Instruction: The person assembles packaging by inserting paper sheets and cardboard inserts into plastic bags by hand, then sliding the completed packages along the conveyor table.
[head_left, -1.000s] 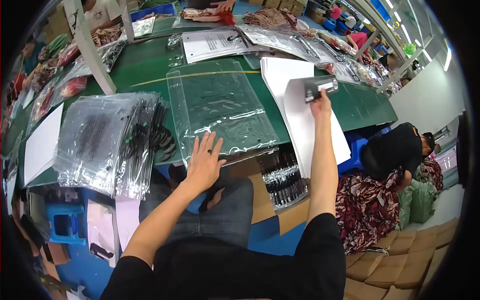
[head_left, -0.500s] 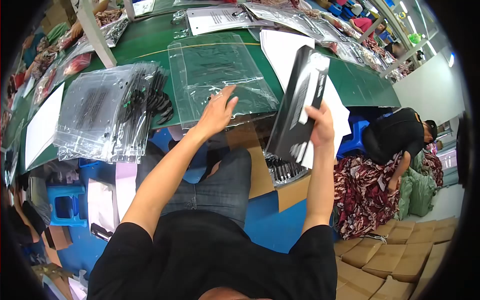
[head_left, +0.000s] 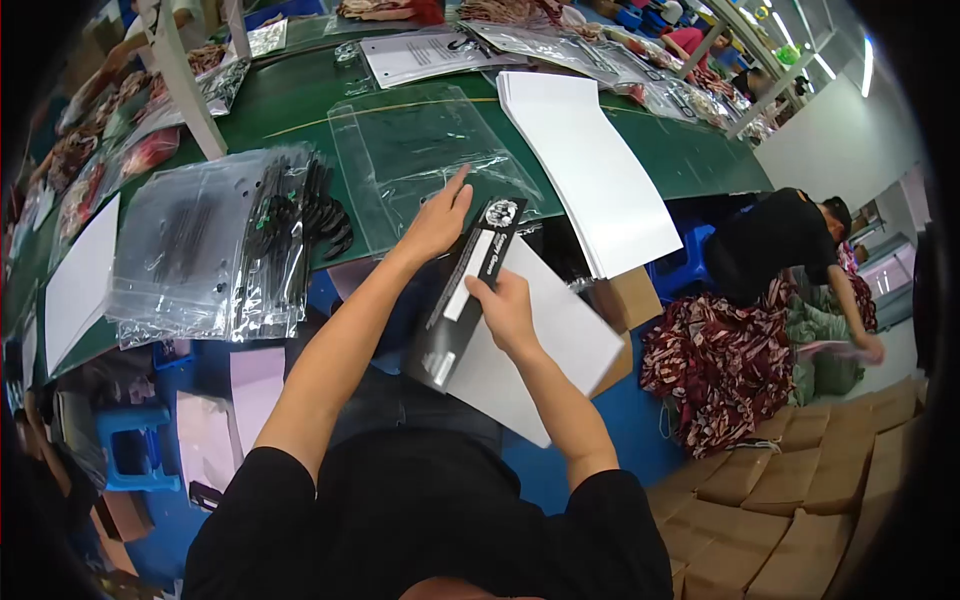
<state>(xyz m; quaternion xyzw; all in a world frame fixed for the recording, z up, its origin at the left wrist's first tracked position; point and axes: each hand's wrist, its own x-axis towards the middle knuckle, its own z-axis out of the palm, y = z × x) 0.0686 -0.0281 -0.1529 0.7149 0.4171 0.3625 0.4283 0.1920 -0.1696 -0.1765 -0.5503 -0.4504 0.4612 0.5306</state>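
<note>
My right hand (head_left: pixel 507 308) grips a white sheet of card with a black printed band (head_left: pixel 440 345) along one edge. The thumb lies on the band. The sheet tilts in front of my lap, below the table edge. My left hand (head_left: pixel 437 222) holds nothing; its fingers are stretched out over the lower part of a clear plastic bag (head_left: pixel 415 140) lying flat on the green table. Whether the fingertips press on the bag I cannot tell. Right of the bag lies a stack of white sheets (head_left: pixel 590 150), overhanging the table edge.
On the left lies a pile of clear bags (head_left: pixel 190 240) with black hooks. Filled bags (head_left: pixel 540 50) lie along the back of the green table (head_left: pixel 690 160). A co-worker (head_left: pixel 760 245) bends over patterned fabric (head_left: pixel 710 370) at the right, near cardboard boxes (head_left: pixel 760 495).
My right hand has moved left and down with the banded sheet, turning it so the white face shows. My left hand stays over the bag. The co-worker's arm has swung right.
</note>
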